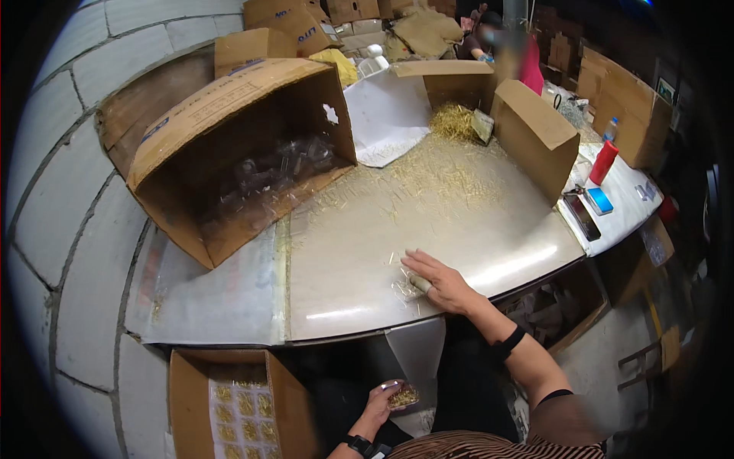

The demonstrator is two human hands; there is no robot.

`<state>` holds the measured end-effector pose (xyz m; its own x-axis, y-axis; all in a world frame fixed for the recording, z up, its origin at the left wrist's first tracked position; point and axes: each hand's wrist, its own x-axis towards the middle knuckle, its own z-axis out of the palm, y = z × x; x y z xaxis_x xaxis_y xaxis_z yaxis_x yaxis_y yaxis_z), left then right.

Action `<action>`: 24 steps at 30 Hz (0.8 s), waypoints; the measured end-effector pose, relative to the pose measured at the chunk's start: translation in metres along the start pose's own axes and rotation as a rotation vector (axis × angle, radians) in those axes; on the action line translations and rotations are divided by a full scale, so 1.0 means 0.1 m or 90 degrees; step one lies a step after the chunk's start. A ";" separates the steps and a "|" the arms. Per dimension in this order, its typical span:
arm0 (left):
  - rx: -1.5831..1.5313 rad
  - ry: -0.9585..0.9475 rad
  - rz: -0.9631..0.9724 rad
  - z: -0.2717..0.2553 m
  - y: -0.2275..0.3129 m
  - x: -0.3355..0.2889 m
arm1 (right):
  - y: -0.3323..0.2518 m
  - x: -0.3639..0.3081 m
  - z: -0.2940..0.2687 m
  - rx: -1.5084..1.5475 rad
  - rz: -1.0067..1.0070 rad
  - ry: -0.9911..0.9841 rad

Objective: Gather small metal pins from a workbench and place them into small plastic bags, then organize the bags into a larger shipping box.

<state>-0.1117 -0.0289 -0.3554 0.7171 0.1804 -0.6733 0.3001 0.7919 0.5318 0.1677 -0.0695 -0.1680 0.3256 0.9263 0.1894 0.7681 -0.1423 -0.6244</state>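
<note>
My left hand [375, 409], below the table's front edge, is closed around a small clear plastic box [404, 395] that holds thin gold-coloured pieces. My right hand [447, 284] lies near the front of the table [344, 283], palm side down, its fingers stretched out. A pale cover wraps its thumb. Beside that thumb are a few loose gold-coloured pieces [401, 289]. Many more thin gold pieces [451, 172] are strewn over the back half of the tabletop. They thicken into a heap [453, 122] in front of an upright cardboard flap.
A large cardboard box [237, 99] on its side holds clear plastic boxes [287, 164]. Filled small boxes [245, 413] stand in rows in a carton [187, 405] at lower left. At right are a phone [582, 218], a blue case [599, 200] and a red cylinder [604, 164]. Another person [485, 42] is behind.
</note>
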 end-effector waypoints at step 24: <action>0.008 -0.170 -0.081 0.04 0.00 -0.30 | -0.56 -1.81 0.52 0.057 0.054 0.035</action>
<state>-0.1306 -0.0370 -0.3334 0.8130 -0.0803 -0.5767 0.4040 0.7911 0.4593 0.0371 -0.2110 -0.2064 0.4183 0.8918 0.1723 0.6846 -0.1849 -0.7051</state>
